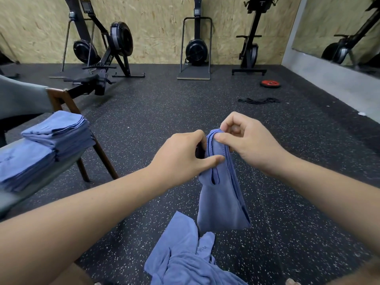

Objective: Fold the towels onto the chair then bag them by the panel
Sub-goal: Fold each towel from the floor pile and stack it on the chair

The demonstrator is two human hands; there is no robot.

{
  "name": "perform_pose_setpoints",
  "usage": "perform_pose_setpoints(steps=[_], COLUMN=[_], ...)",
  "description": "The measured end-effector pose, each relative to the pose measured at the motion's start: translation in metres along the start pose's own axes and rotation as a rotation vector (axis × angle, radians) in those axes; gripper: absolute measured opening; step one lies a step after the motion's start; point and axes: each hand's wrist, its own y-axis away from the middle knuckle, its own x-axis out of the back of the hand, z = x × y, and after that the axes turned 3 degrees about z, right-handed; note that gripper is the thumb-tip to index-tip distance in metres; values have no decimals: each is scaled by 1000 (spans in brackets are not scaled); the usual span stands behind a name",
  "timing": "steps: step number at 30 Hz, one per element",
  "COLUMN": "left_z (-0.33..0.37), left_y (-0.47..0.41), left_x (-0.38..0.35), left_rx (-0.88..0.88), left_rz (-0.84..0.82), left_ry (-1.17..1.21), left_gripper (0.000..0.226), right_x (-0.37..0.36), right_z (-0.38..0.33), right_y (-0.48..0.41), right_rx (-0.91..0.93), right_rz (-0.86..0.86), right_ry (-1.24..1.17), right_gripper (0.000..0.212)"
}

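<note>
Chair (106, 161): at our far left, with dark wood legs and a grey seat, standing on the speckled black floor (144, 112).
Folded towels (59, 130): two blue stacks sit side by side on the chair seat, touching, the farther one taller.
Rowing machines (115, 44): black, lined up against the chipboard wall at the back.
Left hand (181, 159): we pinch the towel's upper part between thumb and curled fingers, the thumb lying across the cloth.
Towel (222, 198): blue, doubled into several layers, it hangs in the air between our two hands, right of the chair and not touching it.
Loose towels (185, 258): a crumpled blue heap at the bottom edge, directly below the hanging towel; what it rests on we cannot tell.
Right hand (246, 140): thumb and forefinger nip the towel's folded top edge, the other fingers curled in.
Weight plate (270, 83): red, flat on the floor, with black bands (259, 100) lying just in front of it.
Mirror (339, 27): on the right-hand wall, reflecting a machine.
</note>
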Motion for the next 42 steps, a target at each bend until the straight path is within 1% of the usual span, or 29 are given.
perform_pose_setpoints(steps=[1, 3, 5, 6, 12, 15, 17, 20, 24, 27, 29, 32, 34, 36, 39, 40, 42], left_z=[-1, -2, -4, -6, -33, -43, -47, -52, -56, -56, -55, -54, -51, -48, -40, -38, -33], left_y=[0, -1, -3, -4, -13, -15, -17, -20, -20, -19, -18, -16, -14, -13, -11, -11, -10], left_x=[0, 0, 4, 7, 23, 29, 33, 41, 46, 46, 47, 45, 42, 38, 31, 28, 23], left_rx=[7, 6, 11, 16, -31, -37, -14, 27, 70, 86, 55, 14, -11, -38, -79, -102, -123], left_rz=[1, -15, -71, -98, -180, -175, -172, -137, -83, -63, -60, -66, -82, -118, -191, -210, -229], left_ry=[-27, -49, -19, -3, -60, -99, -82, -13, 113, 182, 198, 210, 194, 167, 155, 153, 174], left_gripper=[46, 36, 25, 22, 19, 21, 14, 12, 2, 7, 12, 22, 24, 23, 24, 24, 25], right_x=[0, 1, 4, 6, 14, 14, 16, 20, 22, 23, 23, 20, 16, 10, -2, -7, -17], right_z=[-1, -2, -2, -1, 4, 8, 9, 11, 14, 14, 13, 9, 8, 7, 5, 5, 5], right_y=[1, 1, 0, -1, -2, -2, -4, -8, -10, -9, -8, -4, -2, 2, 9, 11, 14], right_rx=[9, 26, 26, 24, 1, -2, -3, -12, -41, -60, -81, -130, -158, -172, -133, -108, -70], right_rz=[-7, -7, 8, 18, 24, 9, 21, 61, 89, 101, 97, 6, -99, -215, -361, -383, -388], right_ry=[13, 41, 65, 75, 107, 124, 131, 147, 152, 173, 175, 253, 283, 288, 375, 397, 374], right_gripper=[14, 13, 13, 14, 14, 15, 15, 15, 14, 12, 12, 21, 25, 34, 47, 50, 48])
